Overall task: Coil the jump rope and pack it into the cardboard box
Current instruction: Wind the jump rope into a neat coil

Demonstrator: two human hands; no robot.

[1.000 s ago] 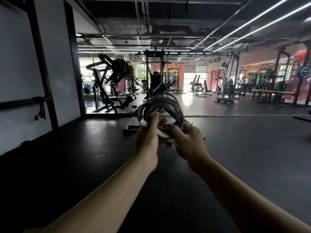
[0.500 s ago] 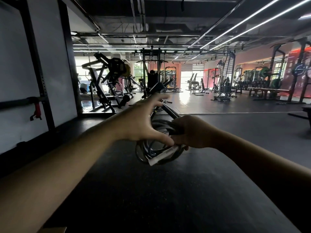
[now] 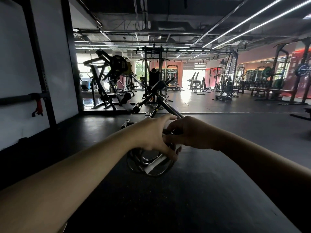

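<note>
I see the coiled rope (image 3: 149,163) held out in front of me above the dark floor (image 3: 193,190), hanging below both hands. My right hand (image 3: 190,133) grips the top of the coil; my left hand (image 3: 151,133) wraps round its side, thumb pressed on the loops.

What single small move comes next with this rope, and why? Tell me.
Probably look down for the box while keeping both grips. The jump rope already hangs coiled, the right hand clamping its top and the left hand pinching the loops beside the pale handle. No cardboard box is clearly in view.
</note>
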